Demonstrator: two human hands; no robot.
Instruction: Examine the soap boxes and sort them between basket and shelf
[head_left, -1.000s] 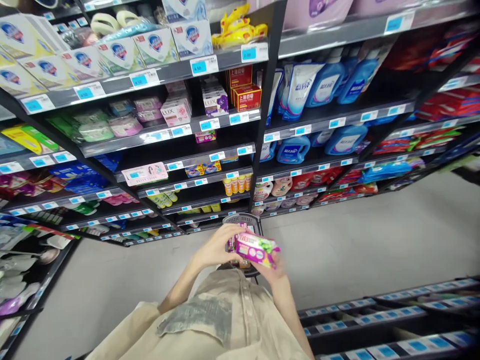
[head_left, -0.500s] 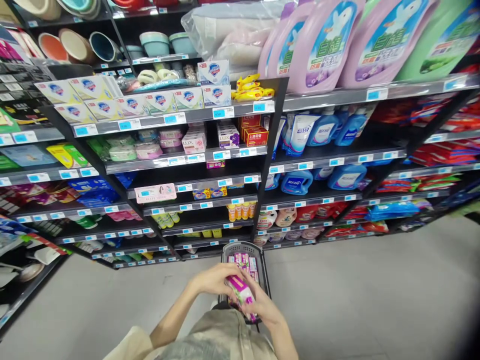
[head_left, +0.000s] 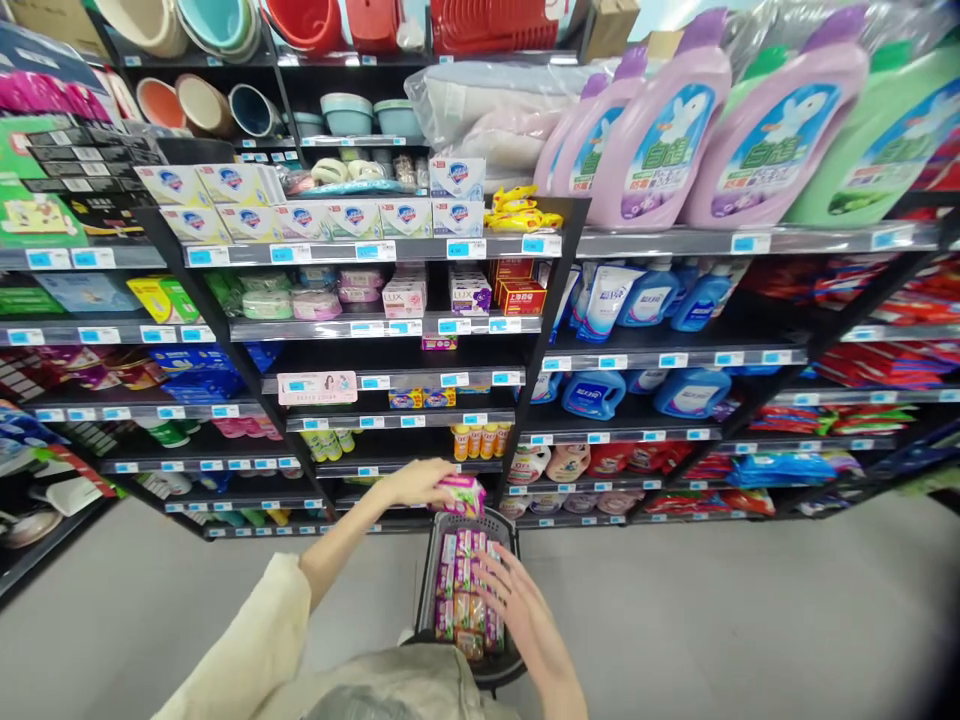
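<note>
My left hand (head_left: 411,485) is stretched forward and closed on a pink and green soap pack (head_left: 463,494), held above the far rim of a dark basket (head_left: 426,585). My right hand (head_left: 516,596) reaches down into the basket with fingers spread, touching the rows of pink packs (head_left: 459,580) stacked inside. The basket stands on the floor right in front of me, below the shelves.
Dark store shelves (head_left: 390,330) with blue price tags hold soap boxes, bars and small bottles. To the right stand blue detergent bottles (head_left: 592,392) and large pink jugs (head_left: 660,140). Bowls and basins fill the top left. Grey floor (head_left: 712,610) stretches right.
The view tilted up. My hands parted: the left carried the pink pack forward toward the shelves, the right let go and dropped into the basket.
</note>
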